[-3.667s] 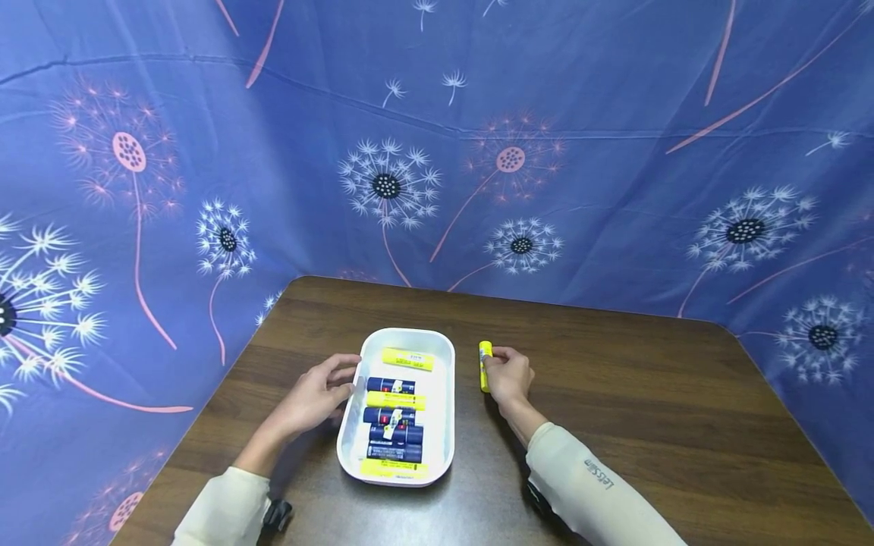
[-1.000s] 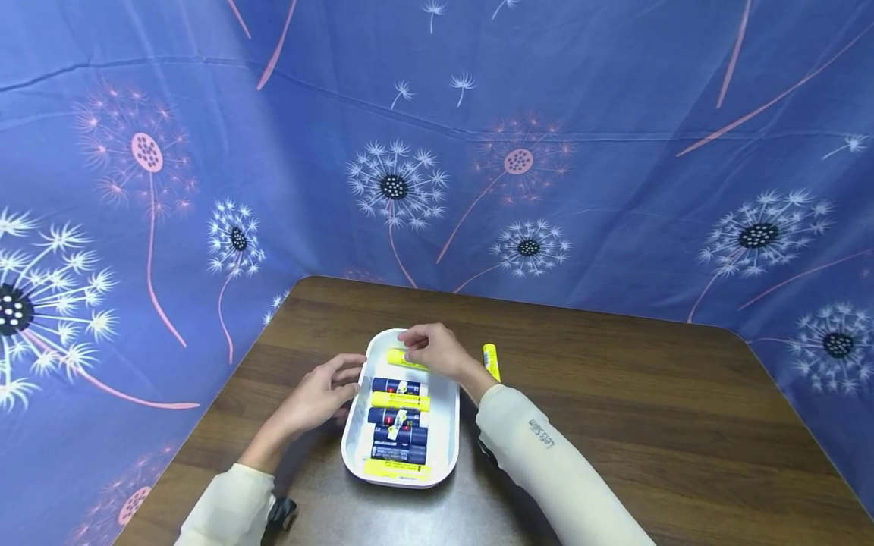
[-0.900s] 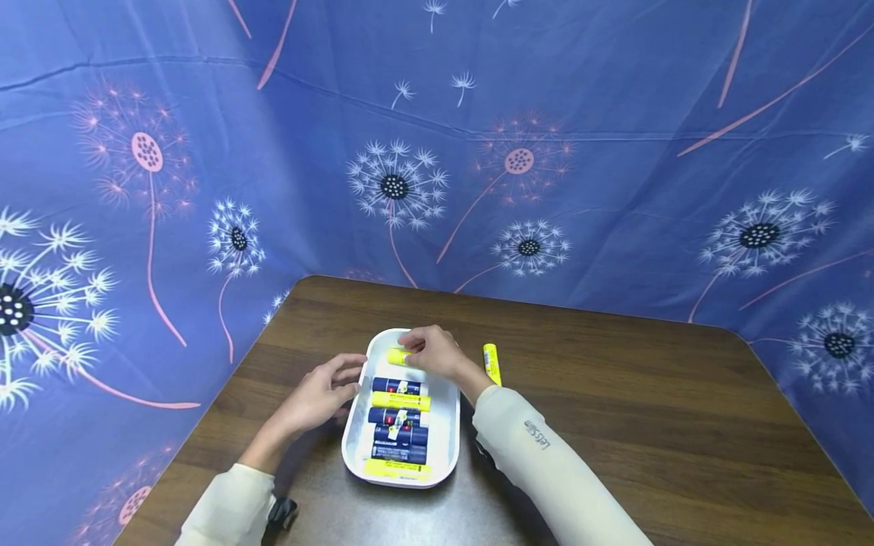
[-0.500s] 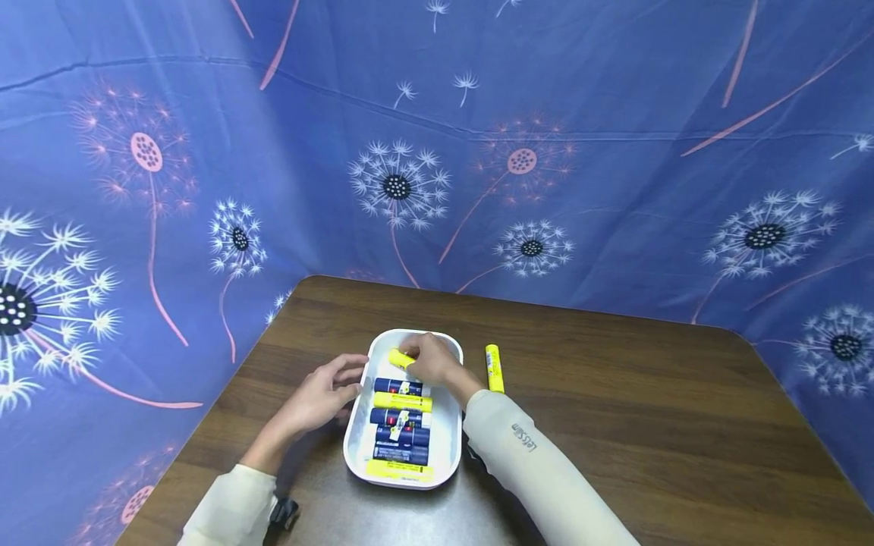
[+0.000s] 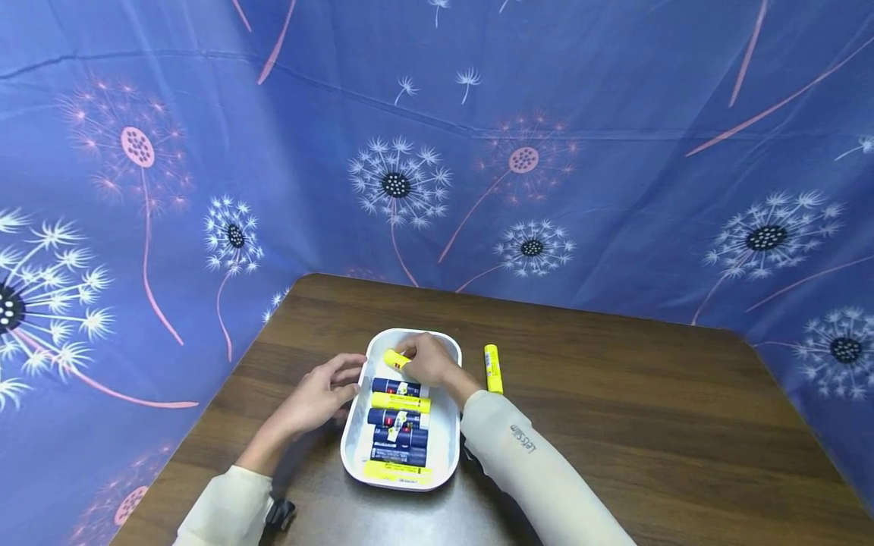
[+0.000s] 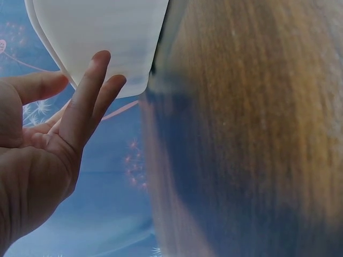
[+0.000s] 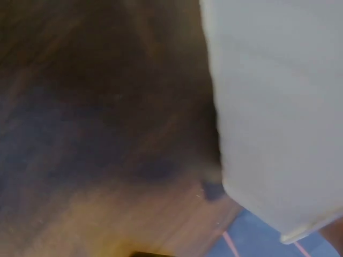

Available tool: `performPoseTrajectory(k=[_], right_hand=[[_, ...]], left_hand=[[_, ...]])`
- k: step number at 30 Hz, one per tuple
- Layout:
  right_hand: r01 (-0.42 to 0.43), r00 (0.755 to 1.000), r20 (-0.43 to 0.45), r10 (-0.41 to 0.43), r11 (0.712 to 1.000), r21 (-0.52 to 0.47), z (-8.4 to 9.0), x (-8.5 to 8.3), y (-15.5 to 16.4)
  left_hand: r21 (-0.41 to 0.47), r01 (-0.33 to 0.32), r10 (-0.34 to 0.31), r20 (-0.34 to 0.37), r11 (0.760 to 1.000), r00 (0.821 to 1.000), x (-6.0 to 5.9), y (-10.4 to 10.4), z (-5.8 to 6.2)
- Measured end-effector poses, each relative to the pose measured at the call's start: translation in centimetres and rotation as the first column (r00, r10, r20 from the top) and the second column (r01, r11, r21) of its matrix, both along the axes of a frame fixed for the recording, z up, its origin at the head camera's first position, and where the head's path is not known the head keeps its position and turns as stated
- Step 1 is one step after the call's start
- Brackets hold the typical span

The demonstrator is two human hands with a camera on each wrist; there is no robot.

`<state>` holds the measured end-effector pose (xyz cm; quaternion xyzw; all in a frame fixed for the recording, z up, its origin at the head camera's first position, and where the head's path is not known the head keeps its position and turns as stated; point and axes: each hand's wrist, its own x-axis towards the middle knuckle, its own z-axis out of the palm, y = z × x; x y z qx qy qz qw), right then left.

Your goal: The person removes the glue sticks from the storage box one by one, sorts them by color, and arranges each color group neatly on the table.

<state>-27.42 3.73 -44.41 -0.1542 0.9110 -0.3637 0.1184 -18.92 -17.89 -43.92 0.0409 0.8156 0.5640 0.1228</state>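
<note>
Ctr frame: R hand [image 5: 430, 364] has fingers round yellow tube [image 5: 394, 359]; L hand [image 5: 315, 396] relaxed, fingers at tray [image 5: 445, 440] rim. Pref. lift clr of blue tubes [image 5: 399, 456].

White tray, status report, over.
Left hand against white tray. Right hand gripping yellow tube inside it. Dark blue tube lying close by, nearer the person; no obstruction seen.

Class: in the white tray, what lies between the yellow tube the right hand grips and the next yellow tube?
One dark blue tube; the head view shows it.
</note>
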Motion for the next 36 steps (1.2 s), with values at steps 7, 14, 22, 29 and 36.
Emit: performPoseTrajectory(k=[7,14,22,29,36], right_hand=[[0.02,1.0,0.004,-0.02,0.994,-0.112,2.1,0.4,0.7],[0.193,0.981,0.09,-0.171,0.903,-0.383,3.9,0.6,3.1],[0.447,0.889,0.202,-0.411,0.684,-0.577,4.4,0.1,8.0],[0.597,0.782,0.241,-0.575,0.577,-0.558,1.9,1.0,13.0],[0.679,0.72,0.193,-0.667,0.619,-0.395,-0.7,2.9,15.0]], left_hand=[[0.0,0.016,-0.016,0.004,1.0,1.0,0.0,0.1,0.1],[-0.008,0.012,-0.012,-0.004,1.0,1.0,0.1,0.1,-0.1],[-0.006,0.024,-0.024,-0.016,1.0,1.0,-0.2,0.3,-0.1],[0.012,0.045,-0.045,-0.021,0.999,0.999,-0.3,0.4,-0.1],[0.0,0.041,-0.041,-0.02,0.999,0.999,-0.3,0.4,0.0]])
